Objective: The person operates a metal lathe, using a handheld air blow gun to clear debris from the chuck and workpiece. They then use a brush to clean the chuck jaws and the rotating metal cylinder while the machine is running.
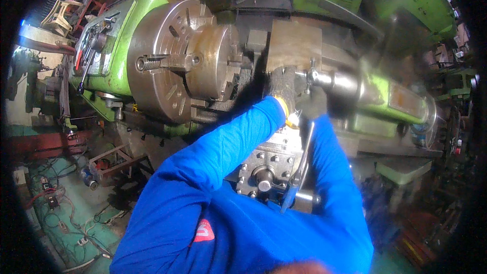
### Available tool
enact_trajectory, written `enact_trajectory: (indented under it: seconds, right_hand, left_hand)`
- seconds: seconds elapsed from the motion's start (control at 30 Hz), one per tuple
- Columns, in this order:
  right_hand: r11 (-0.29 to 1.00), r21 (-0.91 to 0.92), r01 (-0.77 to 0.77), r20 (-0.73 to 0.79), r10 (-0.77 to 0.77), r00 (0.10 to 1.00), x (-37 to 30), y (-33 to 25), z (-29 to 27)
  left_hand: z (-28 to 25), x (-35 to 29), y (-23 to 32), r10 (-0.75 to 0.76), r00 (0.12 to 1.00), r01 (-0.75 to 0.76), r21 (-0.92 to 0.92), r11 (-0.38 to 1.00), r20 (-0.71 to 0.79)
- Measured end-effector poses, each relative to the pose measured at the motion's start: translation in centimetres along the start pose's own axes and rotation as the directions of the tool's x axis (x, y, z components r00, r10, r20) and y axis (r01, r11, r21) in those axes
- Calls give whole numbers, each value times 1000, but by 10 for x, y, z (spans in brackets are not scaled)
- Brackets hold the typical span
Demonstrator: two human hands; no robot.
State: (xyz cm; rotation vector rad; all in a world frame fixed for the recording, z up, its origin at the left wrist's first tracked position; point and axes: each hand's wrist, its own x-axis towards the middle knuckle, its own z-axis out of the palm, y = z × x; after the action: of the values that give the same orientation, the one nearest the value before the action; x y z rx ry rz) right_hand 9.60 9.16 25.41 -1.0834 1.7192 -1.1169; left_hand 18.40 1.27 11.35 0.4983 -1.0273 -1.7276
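A green lathe fills the view, with a large steel chuck (172, 61) on the left. A rectangular metal block (297, 43) sits between the chuck and the tailstock quill (335, 81). My left hand (283, 89), in a dark knit glove with a yellow cuff, presses against the lower edge of the block; its fingers are hidden. My right hand (317, 105), also in a dark glove and blurred, is just below the quill. It grips the top of a long metal tool with a blue end (299, 165), which hangs down over the tool post (264, 172).
The green tailstock (395, 101) extends to the right. Wrenches lie on the headstock (94, 46) at the left. Cables and small parts lie on the teal floor (66, 213) at the lower left. More green machines stand at the top right.
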Motion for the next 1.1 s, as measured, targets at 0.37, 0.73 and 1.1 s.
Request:
enact_trajectory:
  seconds: [0.37, 0.73, 1.1]
  right_hand:
    - [864, 501, 44, 23, -64, 998, 23, 42, 5]
    - [988, 83, 129, 69, -135, 988, 17, 47, -3]
    - [629, 774, -70, 137, -59, 989, 26, 39, 7]
  left_hand:
    - [48, 18, 90, -476, 847, 531, 423, 734, -238]
    - [49, 26, 78, -396, 911, 309, -446, 840, -116]
    - [68, 20, 116, -663, 687, 626, -219, 748, -298]
